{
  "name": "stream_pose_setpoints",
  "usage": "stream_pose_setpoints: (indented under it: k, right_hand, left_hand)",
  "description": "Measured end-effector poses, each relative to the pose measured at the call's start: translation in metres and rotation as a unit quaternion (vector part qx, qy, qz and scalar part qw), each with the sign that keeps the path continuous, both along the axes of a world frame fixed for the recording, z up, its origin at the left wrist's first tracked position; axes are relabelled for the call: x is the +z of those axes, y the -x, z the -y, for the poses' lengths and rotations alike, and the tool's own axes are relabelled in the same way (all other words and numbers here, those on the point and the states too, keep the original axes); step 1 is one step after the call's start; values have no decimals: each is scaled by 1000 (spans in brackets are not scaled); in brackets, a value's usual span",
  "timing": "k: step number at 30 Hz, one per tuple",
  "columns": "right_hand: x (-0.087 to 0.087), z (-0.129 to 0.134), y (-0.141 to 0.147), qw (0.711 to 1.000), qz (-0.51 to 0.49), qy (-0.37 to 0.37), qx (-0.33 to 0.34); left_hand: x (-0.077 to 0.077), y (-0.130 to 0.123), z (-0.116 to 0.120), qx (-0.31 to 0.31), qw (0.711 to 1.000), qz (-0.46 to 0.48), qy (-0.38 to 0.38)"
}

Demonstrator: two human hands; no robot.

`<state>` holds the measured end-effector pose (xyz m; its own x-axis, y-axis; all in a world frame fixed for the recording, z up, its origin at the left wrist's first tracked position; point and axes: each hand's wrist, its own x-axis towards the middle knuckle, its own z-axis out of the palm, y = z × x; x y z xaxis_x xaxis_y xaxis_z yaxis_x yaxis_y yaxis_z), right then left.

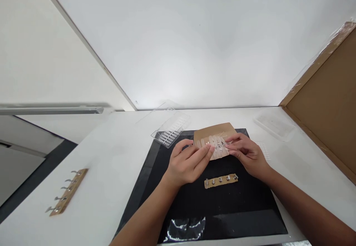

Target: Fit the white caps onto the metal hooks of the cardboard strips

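A brown card stands out over the black mat, with a row of clear false nail tips across its front. My left hand is closed at the card's left part, its fingertips pressed together on the nail tips. From the right, my right hand pinches at the end of the row; its thumb and fingertips meet around a small clear piece that I cannot make out. Just below both hands, a short tan strip with several small metal clips or studs lies on the mat.
The black mat covers the white table. Behind my left hand sits an open clear box of nail tips. A wooden strip with metal hooks lies at left. A clear lid and a cardboard box are at right.
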<state>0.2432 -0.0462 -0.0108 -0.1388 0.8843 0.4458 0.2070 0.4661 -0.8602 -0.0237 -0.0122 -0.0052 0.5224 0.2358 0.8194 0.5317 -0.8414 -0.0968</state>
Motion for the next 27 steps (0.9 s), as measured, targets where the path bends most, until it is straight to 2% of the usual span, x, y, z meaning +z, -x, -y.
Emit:
stream_pose_setpoints:
  k: [4, 8, 14, 17, 21, 27]
  right_hand:
    - [-1, -2, 3, 992, -95, 79, 25]
    - [-2, -6, 3, 985, -118, 120, 35]
    - [-7, -7, 0, 984, -106, 135, 39]
    - [-7, -5, 1, 979, -133, 152, 37]
    - [-2, -5, 2, 978, -151, 145, 25]
    - [-1, -6, 4, 979, -160, 124, 5]
  left_hand:
    - [-6, 2, 0, -4, 1000, 2, 13]
    - [-5, 2, 0, 0, 1000, -4, 16]
    - [2, 0, 1, 8, 998, -12, -66]
    - [2, 0, 2, 13, 998, -21, -61]
    - [3, -2, 3, -16, 998, -12, -52]
    - [17, -10, 4, -11, 990, -10, -141]
